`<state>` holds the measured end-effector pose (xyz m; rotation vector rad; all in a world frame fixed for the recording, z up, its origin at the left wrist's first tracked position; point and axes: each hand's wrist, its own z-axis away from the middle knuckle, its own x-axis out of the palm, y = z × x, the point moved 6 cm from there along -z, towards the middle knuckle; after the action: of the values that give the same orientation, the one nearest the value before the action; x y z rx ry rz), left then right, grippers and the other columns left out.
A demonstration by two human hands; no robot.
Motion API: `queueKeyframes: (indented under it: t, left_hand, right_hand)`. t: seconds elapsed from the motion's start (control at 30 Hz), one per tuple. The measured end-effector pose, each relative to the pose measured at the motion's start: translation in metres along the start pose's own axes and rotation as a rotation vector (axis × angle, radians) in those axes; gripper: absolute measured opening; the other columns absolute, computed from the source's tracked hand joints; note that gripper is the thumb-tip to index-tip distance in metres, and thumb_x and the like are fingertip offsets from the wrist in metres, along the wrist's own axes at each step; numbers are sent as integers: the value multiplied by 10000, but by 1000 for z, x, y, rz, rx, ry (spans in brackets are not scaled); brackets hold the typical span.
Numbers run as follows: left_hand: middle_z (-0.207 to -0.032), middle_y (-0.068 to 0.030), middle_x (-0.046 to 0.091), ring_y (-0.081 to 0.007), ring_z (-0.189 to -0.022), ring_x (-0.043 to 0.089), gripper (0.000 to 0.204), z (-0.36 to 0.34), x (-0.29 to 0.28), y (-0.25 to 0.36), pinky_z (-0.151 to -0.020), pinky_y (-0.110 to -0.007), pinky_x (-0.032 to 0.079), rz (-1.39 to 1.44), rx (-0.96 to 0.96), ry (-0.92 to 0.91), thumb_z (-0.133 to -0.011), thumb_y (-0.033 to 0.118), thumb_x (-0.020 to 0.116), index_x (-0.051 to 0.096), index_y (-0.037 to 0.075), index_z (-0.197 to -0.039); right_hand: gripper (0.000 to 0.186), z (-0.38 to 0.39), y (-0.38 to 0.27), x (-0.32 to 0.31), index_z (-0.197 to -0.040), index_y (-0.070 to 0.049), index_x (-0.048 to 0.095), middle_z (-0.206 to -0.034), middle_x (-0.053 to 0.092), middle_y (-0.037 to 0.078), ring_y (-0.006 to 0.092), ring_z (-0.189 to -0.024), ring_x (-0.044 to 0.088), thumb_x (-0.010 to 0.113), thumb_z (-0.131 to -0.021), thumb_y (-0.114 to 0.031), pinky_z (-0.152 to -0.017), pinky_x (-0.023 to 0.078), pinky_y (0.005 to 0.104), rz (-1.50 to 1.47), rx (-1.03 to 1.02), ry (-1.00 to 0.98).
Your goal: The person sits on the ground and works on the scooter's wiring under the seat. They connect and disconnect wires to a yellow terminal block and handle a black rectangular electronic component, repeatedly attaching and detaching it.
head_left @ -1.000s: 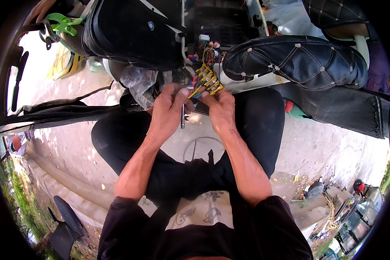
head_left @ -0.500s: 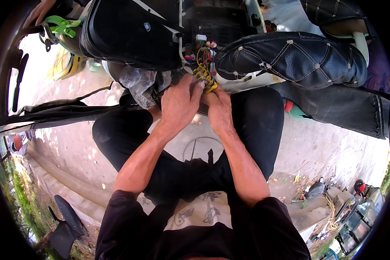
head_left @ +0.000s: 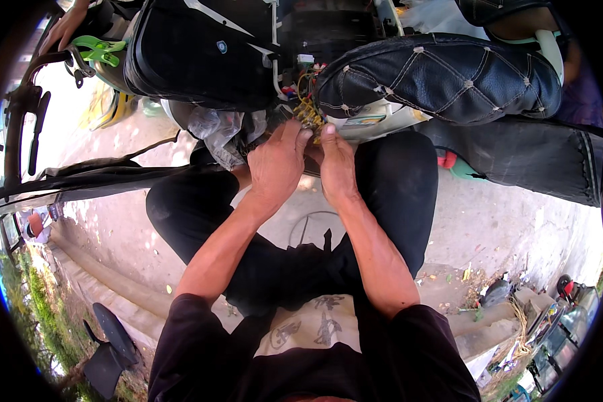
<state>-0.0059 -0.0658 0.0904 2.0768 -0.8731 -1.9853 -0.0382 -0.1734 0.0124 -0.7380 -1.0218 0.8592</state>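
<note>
Between my knees, my left hand [head_left: 273, 166] and my right hand [head_left: 339, 166] meet with fingertips close together. Both are closed at the lower end of a yellow-wrapped wire bundle [head_left: 308, 112], thumbs upward. The fingers hide the exact spot they pinch. Above the bundle, thin red and other coloured wires run up to a small white connector [head_left: 305, 59] inside the open vehicle body. A crumpled clear plastic bag [head_left: 214, 130] lies left of my left hand. Close to the right stands a white panel [head_left: 375, 120] under a black quilted cushion [head_left: 442, 80].
A large black padded seat [head_left: 201, 60] fills the upper left, with a green clamp [head_left: 99, 48] beside it. Another person's hand [head_left: 63, 27] shows at the top left corner. A black flap [head_left: 522, 154] hangs at right. Behind me stands a dark chair [head_left: 107, 348].
My right hand has turned so its thumb points up. Both hands stay at the yellow bundle's lower end, which shows less now. The quilted cushion appears slightly further left and higher.
</note>
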Motion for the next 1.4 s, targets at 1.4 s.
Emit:
queueKeyframes:
  t: [1.4]
  left_hand:
    - [-762,-259,655,-484,-698,635,268,2,8,-20,-607,-546,478,324,-77,-46,-1032,261,540,564,1,-974]
  right_hand:
    - [452,2,-1,8,-1297,26,590,-1210,634,102,154,-1064,610,377,-1122,-332,-951,535,320,-135,-13,12]
